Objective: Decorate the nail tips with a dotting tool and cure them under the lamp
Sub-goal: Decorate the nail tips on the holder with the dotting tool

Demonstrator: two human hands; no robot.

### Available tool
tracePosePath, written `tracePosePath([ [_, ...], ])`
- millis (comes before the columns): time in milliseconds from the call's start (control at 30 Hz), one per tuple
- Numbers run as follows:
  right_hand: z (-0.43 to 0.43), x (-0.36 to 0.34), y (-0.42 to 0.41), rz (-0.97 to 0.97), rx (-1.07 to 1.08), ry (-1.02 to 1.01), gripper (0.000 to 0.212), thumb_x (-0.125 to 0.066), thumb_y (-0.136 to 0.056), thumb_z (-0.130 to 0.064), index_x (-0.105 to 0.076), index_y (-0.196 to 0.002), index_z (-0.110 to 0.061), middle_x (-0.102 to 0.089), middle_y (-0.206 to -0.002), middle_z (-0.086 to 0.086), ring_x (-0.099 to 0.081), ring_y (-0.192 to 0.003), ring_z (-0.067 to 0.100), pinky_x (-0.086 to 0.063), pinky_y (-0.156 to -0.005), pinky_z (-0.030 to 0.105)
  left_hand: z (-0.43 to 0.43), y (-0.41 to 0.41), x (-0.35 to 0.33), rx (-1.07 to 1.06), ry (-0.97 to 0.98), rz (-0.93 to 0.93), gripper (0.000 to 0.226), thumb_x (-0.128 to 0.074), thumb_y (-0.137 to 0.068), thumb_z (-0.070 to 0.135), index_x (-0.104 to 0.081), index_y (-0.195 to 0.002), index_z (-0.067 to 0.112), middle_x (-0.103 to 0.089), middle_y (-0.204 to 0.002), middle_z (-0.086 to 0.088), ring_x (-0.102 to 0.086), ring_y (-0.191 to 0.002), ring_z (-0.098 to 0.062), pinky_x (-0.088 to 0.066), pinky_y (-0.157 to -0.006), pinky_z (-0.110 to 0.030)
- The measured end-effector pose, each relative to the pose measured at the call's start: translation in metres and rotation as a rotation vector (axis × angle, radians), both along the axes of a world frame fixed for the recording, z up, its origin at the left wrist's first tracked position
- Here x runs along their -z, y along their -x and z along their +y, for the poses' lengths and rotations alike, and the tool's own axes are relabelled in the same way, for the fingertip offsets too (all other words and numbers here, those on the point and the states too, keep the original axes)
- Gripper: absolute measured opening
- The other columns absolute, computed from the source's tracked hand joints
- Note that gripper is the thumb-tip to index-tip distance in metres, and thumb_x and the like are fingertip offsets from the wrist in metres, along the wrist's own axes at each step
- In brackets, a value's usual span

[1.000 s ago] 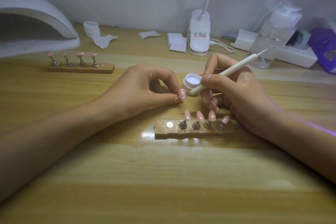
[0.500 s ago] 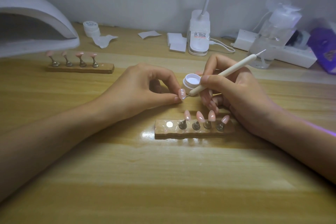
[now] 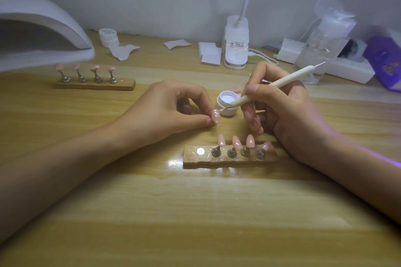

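Pink nail tip pinched in left hand, centre, just left of white jar. Right hand grips dotting tool; its point stays on nail, barely shifted. Dotting ongoing, lamp far left not yet needed.

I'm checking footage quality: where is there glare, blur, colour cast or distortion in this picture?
Head view: glare on the table beside the near wooden holder; purple light streaks the right forearm; the bottle and purple packet at the right edge are blurred; the curing lamp looks stretched; the left hand, nail tip, right hand and dotting tool are sharp.
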State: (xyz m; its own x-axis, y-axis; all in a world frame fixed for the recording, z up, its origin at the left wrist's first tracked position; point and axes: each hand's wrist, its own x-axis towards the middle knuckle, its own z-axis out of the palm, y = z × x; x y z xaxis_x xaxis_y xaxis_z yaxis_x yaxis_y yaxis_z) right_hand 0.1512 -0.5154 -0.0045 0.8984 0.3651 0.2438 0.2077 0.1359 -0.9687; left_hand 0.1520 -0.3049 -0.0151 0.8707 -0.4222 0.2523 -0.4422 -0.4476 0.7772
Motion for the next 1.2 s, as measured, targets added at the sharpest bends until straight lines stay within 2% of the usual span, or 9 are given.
tracePosePath([
  [133, -0.003, -0.003, -0.004, -0.085, 0.081, -0.083, 0.02, -0.055, -0.093, -0.015, -0.049, -0.074, -0.02, -0.056, -0.056, 0.001, -0.05, -0.046, 0.013, -0.039, -0.04, 0.018, 0.0, 0.0, 0.001, -0.01, -0.002, -0.001, 0.007, -0.078, -0.072, 0.037, -0.072, -0.075, 0.04, -0.067, -0.07, 0.015, -0.051, -0.062, -0.002, -0.041, -0.061, -0.019],
  [267, -0.009, -0.005, -0.011, -0.244, 0.202, 0.075, 0.025, -0.057, -0.098, -0.013, -0.043, -0.078, -0.018, -0.055, -0.055, 0.0, -0.046, -0.046, 0.02, -0.038, -0.042, 0.023, 0.0, 0.001, 0.001, -0.004, -0.006, -0.016, 0.006, -0.074, -0.072, 0.037, -0.072, -0.076, 0.04, -0.067, -0.072, 0.018, -0.05, -0.062, -0.006, -0.042, -0.062, -0.021],
  [467, -0.01, -0.001, -0.016, -0.227, 0.19, 0.225, 0.025, -0.058, -0.098, -0.012, -0.043, -0.079, -0.014, -0.056, -0.054, 0.002, -0.045, -0.043, 0.017, -0.038, -0.043, 0.024, 0.001, 0.001, 0.001, 0.007, -0.004, -0.015, 0.008, -0.077, -0.075, 0.03, -0.072, -0.077, 0.037, -0.066, -0.071, 0.022, -0.049, -0.061, -0.004, -0.04, -0.06, -0.014],
  [567, -0.01, 0.0, -0.017, -0.224, 0.17, 0.239, 0.025, -0.059, -0.098, -0.012, -0.043, -0.079, -0.013, -0.056, -0.054, 0.003, -0.045, -0.043, 0.018, -0.038, -0.043, 0.025, 0.002, 0.001, 0.001, 0.01, -0.013, -0.019, 0.017, -0.08, -0.079, 0.021, -0.072, -0.077, 0.036, -0.067, -0.073, 0.021, -0.05, -0.062, -0.005, -0.041, -0.061, -0.015],
  [700, -0.01, 0.002, -0.018, -0.219, 0.152, 0.255, 0.024, -0.06, -0.097, -0.013, -0.044, -0.079, -0.013, -0.056, -0.054, 0.003, -0.046, -0.044, 0.018, -0.039, -0.044, 0.024, 0.001, 0.002, 0.001, 0.016, -0.008, -0.014, 0.016, -0.08, -0.079, 0.022, -0.072, -0.077, 0.036, -0.069, -0.078, 0.017, -0.05, -0.063, -0.01, -0.042, -0.064, -0.019],
  [800, -0.01, 0.002, -0.019, -0.222, 0.145, 0.246, 0.025, -0.061, -0.097, -0.013, -0.044, -0.079, -0.014, -0.056, -0.054, 0.003, -0.046, -0.044, 0.018, -0.039, -0.044, 0.024, 0.001, 0.002, 0.001, 0.008, -0.012, -0.015, 0.01, -0.078, -0.076, 0.028, -0.072, -0.077, 0.037, -0.07, -0.08, 0.016, -0.051, -0.067, -0.02, -0.043, -0.065, -0.023],
  [867, -0.011, 0.002, -0.019, -0.229, 0.156, 0.23, 0.025, -0.061, -0.097, -0.014, -0.044, -0.079, -0.015, -0.056, -0.055, 0.003, -0.047, -0.044, 0.018, -0.039, -0.044, 0.023, 0.001, 0.002, 0.0, 0.01, -0.015, -0.023, 0.013, -0.08, -0.078, 0.025, -0.073, -0.077, 0.036, -0.069, -0.08, 0.018, -0.051, -0.068, -0.021, -0.044, -0.066, -0.023],
  [1133, -0.012, -0.006, -0.017, -0.317, 0.257, 0.055, 0.022, -0.058, -0.097, -0.019, -0.043, -0.081, -0.017, -0.062, -0.059, 0.005, -0.054, -0.044, 0.02, -0.043, -0.043, 0.025, 0.0, 0.003, -0.002, -0.022, -0.009, -0.021, 0.011, -0.08, -0.078, 0.026, -0.075, -0.078, 0.036, -0.066, -0.07, 0.021, -0.043, -0.059, -0.014, -0.036, -0.057, -0.015],
  [1200, -0.012, -0.007, -0.018, -0.302, 0.261, 0.045, 0.021, -0.057, -0.098, -0.018, -0.045, -0.081, -0.017, -0.064, -0.061, 0.004, -0.059, -0.048, 0.021, -0.047, -0.045, 0.027, -0.001, 0.004, -0.003, -0.028, -0.007, -0.024, 0.012, -0.08, -0.078, 0.025, -0.075, -0.078, 0.036, -0.061, -0.064, 0.02, -0.039, -0.059, -0.025, -0.031, -0.053, -0.018],
])
